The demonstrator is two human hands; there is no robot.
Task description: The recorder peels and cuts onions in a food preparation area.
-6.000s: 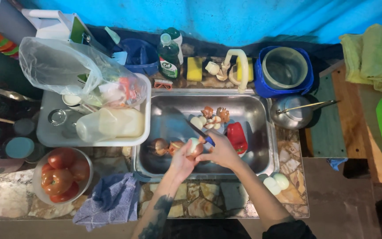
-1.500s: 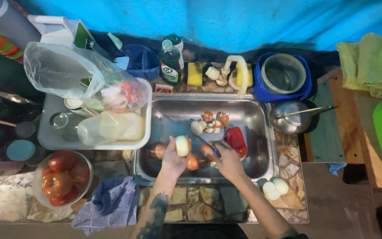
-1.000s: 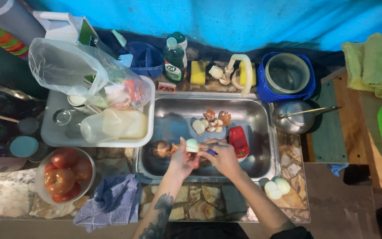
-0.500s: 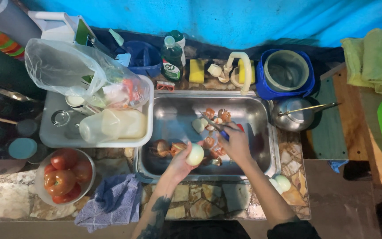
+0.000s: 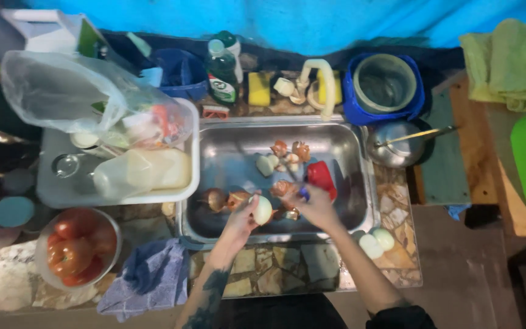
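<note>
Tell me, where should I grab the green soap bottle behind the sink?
Grip the green soap bottle around its middle, coming from the sink side. It seems to stand upright, its body is the widest part showing, and that side looks freest; a yellow sponge sits close beside it.

A green bottle (image 5: 222,67) with a pale cap is standing behind the sink, its label showing white and red; a clear plastic bag (image 5: 86,103) is slumping over the tray on the left; a white-and-green carton (image 5: 56,38) is leaning in the far corner.
</note>
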